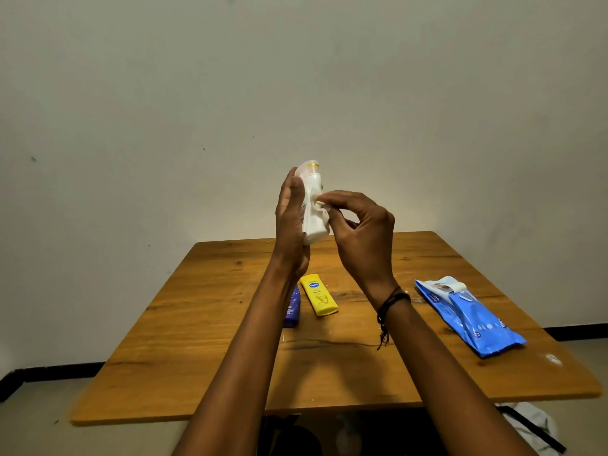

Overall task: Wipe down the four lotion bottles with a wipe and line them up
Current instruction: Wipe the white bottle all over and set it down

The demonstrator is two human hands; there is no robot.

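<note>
My left hand [290, 222] holds a white lotion bottle [311, 189] upright in the air above the far side of the table, its cap at the top. My right hand [358, 225] pinches a white wipe [320, 213] against the bottle's side. A yellow lotion bottle [319, 295] lies flat on the table below. A purple bottle [292, 307] lies just left of it, partly hidden by my left forearm. Only these three bottles are in sight.
The wooden table [197, 340] stands against a plain wall. A blue pack of wipes [470, 317] lies on its right side with the flap peeled open. Dark items and a cloth sit on the floor under the near edge.
</note>
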